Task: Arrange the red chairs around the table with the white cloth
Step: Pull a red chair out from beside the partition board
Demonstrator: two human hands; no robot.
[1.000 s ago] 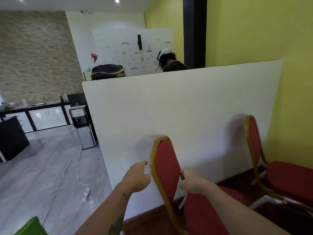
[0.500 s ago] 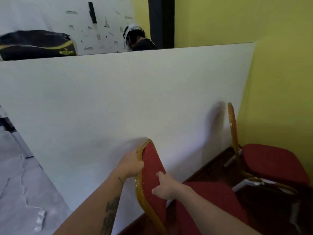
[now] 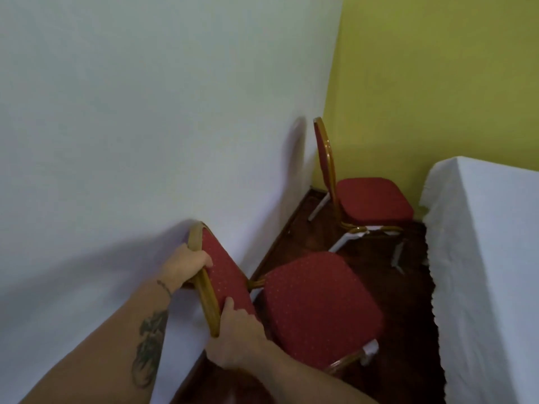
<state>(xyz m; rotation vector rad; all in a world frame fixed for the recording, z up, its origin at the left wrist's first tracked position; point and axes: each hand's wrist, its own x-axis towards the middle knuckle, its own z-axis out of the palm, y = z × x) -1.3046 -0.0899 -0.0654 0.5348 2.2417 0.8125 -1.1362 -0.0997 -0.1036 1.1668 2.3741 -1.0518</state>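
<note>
A person's left hand (image 3: 186, 262) and right hand (image 3: 233, 336) both close their fingers around the gold-framed backrest of the near red chair (image 3: 315, 304), which stands against a white partition (image 3: 145, 112). A second red chair (image 3: 370, 199) sits in the yellow-walled corner, beside the white-clothed table (image 3: 490, 258).

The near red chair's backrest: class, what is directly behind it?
Behind the near red chair, gripped at its backrest by the left hand and right hand, stands a white panel. The chair's rear legs and the panel's base there are hidden.
</note>
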